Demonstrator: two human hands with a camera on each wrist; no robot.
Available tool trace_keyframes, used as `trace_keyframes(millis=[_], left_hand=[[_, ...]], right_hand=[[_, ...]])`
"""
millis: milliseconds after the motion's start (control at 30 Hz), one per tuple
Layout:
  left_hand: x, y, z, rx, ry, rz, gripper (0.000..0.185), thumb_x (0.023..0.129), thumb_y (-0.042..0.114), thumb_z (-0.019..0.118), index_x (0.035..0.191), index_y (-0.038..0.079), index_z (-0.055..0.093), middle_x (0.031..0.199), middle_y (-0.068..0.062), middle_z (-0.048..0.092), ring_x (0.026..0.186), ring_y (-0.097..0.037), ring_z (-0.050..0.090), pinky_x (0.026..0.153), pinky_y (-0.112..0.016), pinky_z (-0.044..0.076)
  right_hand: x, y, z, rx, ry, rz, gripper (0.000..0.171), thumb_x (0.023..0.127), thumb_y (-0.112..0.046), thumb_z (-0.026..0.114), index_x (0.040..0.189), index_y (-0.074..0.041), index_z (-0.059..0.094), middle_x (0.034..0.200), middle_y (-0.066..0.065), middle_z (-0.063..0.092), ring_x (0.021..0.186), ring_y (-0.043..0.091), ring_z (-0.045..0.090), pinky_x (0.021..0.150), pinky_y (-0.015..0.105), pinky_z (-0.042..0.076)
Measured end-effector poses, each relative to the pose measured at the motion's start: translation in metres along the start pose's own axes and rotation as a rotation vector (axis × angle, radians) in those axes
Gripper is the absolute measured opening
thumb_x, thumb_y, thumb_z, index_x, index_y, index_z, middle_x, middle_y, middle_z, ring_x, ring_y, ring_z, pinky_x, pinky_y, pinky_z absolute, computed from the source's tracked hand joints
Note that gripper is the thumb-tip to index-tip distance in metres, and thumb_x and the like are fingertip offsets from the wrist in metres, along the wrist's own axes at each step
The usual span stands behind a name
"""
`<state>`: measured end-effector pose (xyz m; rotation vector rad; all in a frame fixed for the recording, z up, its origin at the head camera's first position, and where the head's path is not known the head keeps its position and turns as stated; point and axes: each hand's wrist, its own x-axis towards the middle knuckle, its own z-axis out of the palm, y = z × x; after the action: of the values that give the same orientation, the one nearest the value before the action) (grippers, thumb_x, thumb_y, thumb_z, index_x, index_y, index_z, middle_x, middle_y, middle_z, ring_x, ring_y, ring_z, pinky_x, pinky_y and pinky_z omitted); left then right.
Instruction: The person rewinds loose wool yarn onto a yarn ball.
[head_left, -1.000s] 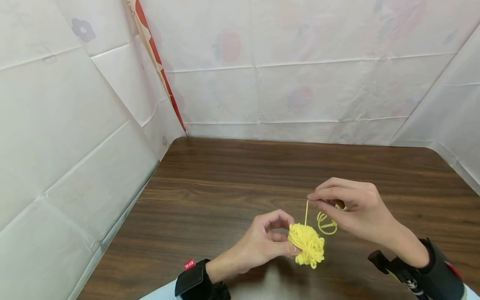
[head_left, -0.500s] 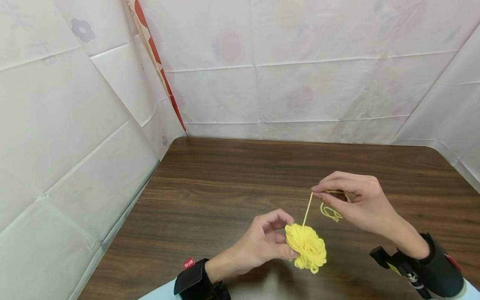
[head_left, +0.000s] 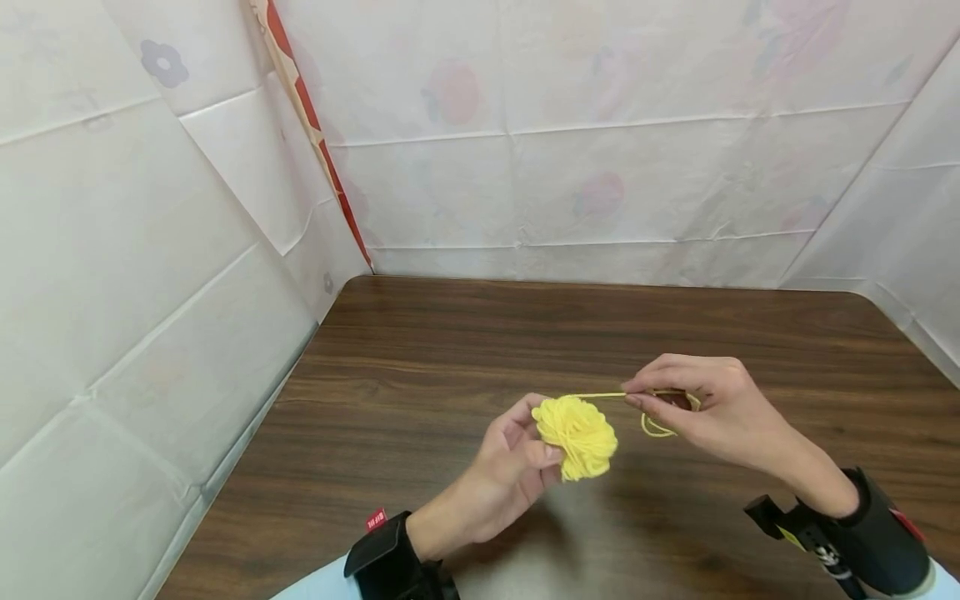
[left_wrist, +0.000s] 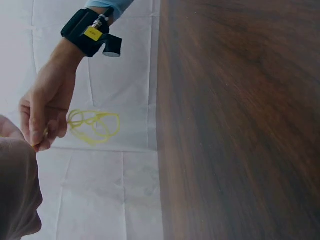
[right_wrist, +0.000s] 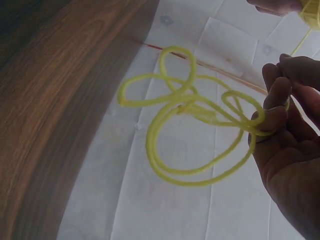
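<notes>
a sheet-walled recording booth (head_left: 600, 192) around a wooden table (head_left: 420, 350).

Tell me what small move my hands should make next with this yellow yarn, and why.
Probably carry the right hand round the yarn ball to lay another wrap. The strand runs taut and level from the ball, gripped by the left hand, to the right hand's pinch, and loose loops hang from that hand above the table, unwound.

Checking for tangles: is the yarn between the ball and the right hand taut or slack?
Taut: the strand runs straight from the yarn ball to the right hand; loose loops dangle beyond its grip.
</notes>
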<state>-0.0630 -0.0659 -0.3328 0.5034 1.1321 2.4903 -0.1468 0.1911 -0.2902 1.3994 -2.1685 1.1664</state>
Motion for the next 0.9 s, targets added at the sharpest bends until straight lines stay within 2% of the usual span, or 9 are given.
trace_keyframes(millis=[133,333,500,567,733,900], left_hand=[[0.002,0.002,0.002,-0.037,0.094,0.009,0.037,0.088,0.001,0.053,0.122,0.015,0.050,0.115,0.001,0.063,0.101,-0.008,0.066,0.090,-0.019,0.058],[0.006,0.004,0.002,-0.051,0.177,0.010,0.037,0.092,0.001,0.052,0.126,0.014,0.049,0.121,-0.002,0.061,0.105,-0.010,0.066,0.090,-0.019,0.057],[0.007,0.003,0.002,-0.043,0.230,0.023,0.037,0.093,0.000,0.052,0.127,0.015,0.048,0.125,-0.002,0.060,0.107,-0.011,0.066,0.091,-0.020,0.057],[0.008,0.003,0.002,-0.033,0.260,0.026,0.037,0.094,0.000,0.053,0.127,0.014,0.048,0.126,-0.003,0.059,0.108,-0.012,0.066,0.093,-0.021,0.057],[0.009,0.001,0.001,0.049,0.353,0.008,0.036,0.094,0.000,0.059,0.126,0.012,0.048,0.127,-0.006,0.059,0.108,-0.015,0.066,0.094,-0.024,0.058],[0.010,-0.001,0.000,0.195,0.425,-0.018,0.034,0.091,0.001,0.067,0.120,0.009,0.053,0.122,-0.006,0.061,0.102,-0.015,0.068,0.087,-0.027,0.060]], right_hand=[[-0.005,0.000,0.002,0.000,-0.044,0.010,0.049,0.073,0.014,0.081,0.103,-0.024,0.076,0.091,-0.010,0.073,0.057,-0.009,0.047,0.047,0.007,0.034],[-0.009,-0.008,0.012,0.026,-0.107,-0.026,0.042,0.076,0.008,0.082,0.101,-0.025,0.075,0.092,-0.012,0.072,0.060,-0.010,0.047,0.050,0.003,0.034],[-0.009,-0.019,0.022,0.034,-0.148,-0.067,0.011,0.094,-0.015,0.074,0.100,-0.024,0.075,0.095,-0.013,0.071,0.069,-0.010,0.053,0.055,0.002,0.039],[-0.009,-0.024,0.025,0.032,-0.157,-0.095,0.006,0.098,-0.022,0.069,0.100,-0.023,0.074,0.095,-0.013,0.070,0.074,-0.009,0.057,0.058,0.002,0.042],[-0.007,-0.035,0.027,0.036,-0.179,-0.125,0.008,0.099,-0.023,0.067,0.102,-0.023,0.074,0.097,-0.015,0.068,0.080,-0.007,0.061,0.063,0.002,0.047],[-0.005,-0.041,0.028,0.029,-0.191,-0.153,0.013,0.102,-0.027,0.062,0.103,-0.022,0.074,0.098,-0.014,0.068,0.078,-0.009,0.058,0.061,0.001,0.044]])
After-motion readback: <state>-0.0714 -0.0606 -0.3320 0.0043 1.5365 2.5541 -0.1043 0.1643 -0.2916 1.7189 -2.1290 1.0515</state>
